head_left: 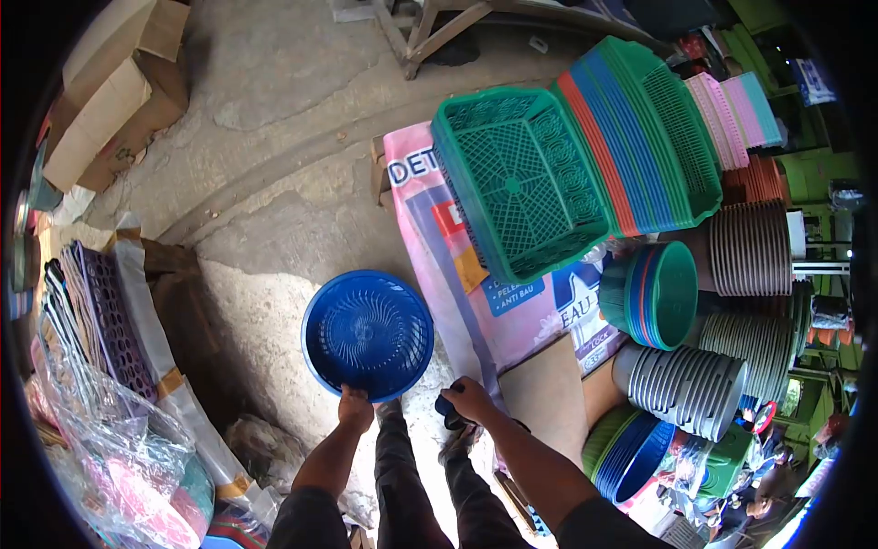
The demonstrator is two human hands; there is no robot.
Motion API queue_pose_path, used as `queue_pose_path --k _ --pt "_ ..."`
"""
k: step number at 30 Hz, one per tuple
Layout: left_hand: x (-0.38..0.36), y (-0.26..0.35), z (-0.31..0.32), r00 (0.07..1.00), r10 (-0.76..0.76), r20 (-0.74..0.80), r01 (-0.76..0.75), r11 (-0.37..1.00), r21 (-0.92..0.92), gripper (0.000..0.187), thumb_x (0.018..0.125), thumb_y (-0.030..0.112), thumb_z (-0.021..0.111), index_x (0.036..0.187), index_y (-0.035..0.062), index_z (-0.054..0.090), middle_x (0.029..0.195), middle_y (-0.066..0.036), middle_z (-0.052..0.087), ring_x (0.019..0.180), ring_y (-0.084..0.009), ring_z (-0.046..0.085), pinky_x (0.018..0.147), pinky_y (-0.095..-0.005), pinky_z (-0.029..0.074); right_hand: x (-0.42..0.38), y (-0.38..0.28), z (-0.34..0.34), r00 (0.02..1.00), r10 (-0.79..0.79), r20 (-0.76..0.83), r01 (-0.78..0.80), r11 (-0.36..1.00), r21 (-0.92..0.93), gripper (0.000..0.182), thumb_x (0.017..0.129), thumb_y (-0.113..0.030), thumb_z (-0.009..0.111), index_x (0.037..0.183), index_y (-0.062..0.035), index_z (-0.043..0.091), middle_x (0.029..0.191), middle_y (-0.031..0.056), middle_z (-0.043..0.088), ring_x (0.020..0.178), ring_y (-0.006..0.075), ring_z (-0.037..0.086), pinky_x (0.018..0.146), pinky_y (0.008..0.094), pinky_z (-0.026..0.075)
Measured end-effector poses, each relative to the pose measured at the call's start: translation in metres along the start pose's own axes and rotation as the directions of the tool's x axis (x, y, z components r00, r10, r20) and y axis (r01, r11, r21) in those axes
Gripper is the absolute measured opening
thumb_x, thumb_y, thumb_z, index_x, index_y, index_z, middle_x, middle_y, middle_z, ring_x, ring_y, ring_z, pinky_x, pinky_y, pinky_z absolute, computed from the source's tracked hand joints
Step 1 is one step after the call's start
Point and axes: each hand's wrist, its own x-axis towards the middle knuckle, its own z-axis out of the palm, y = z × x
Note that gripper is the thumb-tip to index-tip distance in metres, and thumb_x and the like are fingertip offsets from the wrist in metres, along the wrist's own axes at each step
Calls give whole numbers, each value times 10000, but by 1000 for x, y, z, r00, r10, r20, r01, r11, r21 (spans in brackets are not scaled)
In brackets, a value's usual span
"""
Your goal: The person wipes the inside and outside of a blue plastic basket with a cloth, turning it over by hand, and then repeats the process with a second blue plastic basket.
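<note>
Apparently at the holding step: left hand (357, 409) closed on the near rim of a round blue perforated basket (368, 331), at its six o'clock, part of the grip hidden under the edge. Basket held out ahead of the legs (398, 467), over the concrete floor (265, 229), hollow side towards the camera. Right hand (471, 403) at five o'clock, apart from the rim, fingers curled round a small dark object (448, 409), too shaded to identify. By the look of this one-handed grip, any shift calls for a firm pinch and a steady wrist.

Farther out, at one to two o'clock, a green rectangular lattice basket (512, 183) and nested red, blue and green baskets (613, 137). Beneath, a pink printed sheet (526, 339): "DET", cut off by the basket; "ANTI BAU" on a blue panel, below a partial "PELE"; larger, "EAU"; less surely, "LOCK". No full brand name legible. At three, nested round tubs (677, 293) and grey pails (686, 389); at four, blue basins (651, 457). Towards half past ten, a cardboard box (160, 114), its faint print unreadable; at eight, clear plastic wrap (101, 430) over stacked goods.
</note>
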Motion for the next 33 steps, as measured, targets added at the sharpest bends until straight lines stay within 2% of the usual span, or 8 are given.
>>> queue_pose_path --k 4,7,16,18,21,24,29,33 --pt "-17 0 11 938 160 -308 -155 987 39 264 836 227 476 934 146 707 1122 -77 598 1077 -258 530 937 -486 350 -19 13 -5 999 39 -21 -39 999 20 463 768 -422 675 980 -12 645 948 203 668 934 338 643 819 401 490" --pt "-47 -4 -8 622 291 -727 -348 934 75 147 790 260 518 772 161 625 919 -80 557 927 -292 550 756 -464 430 -29 25 1 999 44 -3 -44 996 78 465 757 -416 695 960 1 654 932 191 672 886 317 650 786 397 491" --pt "-175 23 -200 744 -301 -597 -427 473 -771 318 870 272 639 1001 -12 580 718 -159 627 664 -309 633 633 -391 479 -174 -55 -93 950 -5 -313 172 844 507 441 794 -244 711 1128 16 589 1023 137 654 921 209 632 822 328 491" --pt "-204 42 -234 885 -206 -417 -375 212 -902 249 912 257 596 945 11 608 730 -66 627 618 -160 574 585 -310 459 -224 -78 -123 685 -306 -661 635 696 336 564 776 -239 717 1249 -33 488 1127 193 612 1015 314 616 874 385 478" --pt "-250 101 -280 911 18 -411 -396 -232 -888 150 941 169 524 1007 59 601 878 -9 624 743 -100 543 654 -242 443 -317 -123 -165 402 -447 -800 766 642 26 683 769 -230 717 1347 -58 395 1239 286 500 1138 405 521 956 424 418" --pt "-312 178 -320 845 -155 -512 -518 -480 -708 330 918 36 372 1199 24 545 1090 -100 616 967 -141 587 826 -281 467 -354 -113 -161 301 -691 -657 518 697 -495 690 754 -429 666 1326 -96 471 1343 199 448 1229 362 434 995 466 342" --pt "-358 233 -318 799 -40 -600 -586 177 -791 620 996 486 302 1221 -50 519 1139 -134 601 1078 -255 550 961 -349 402 -420 -36 -189 170 -464 -870 433 828 -357 521 737 -417 680 1139 -102 581 1324 162 479 1236 343 435 990 525 306" --pt "-389 283 -295 765 218 -606 -637 115 -763 697 976 557 284 1251 -46 499 1208 -115 556 1086 -199 518 986 -329 374 -468 8 -193 340 -152 -928 281 958 -54 553 723 -478 669 1129 -117 567 1352 181 455 1279 375 392 999 613 276"
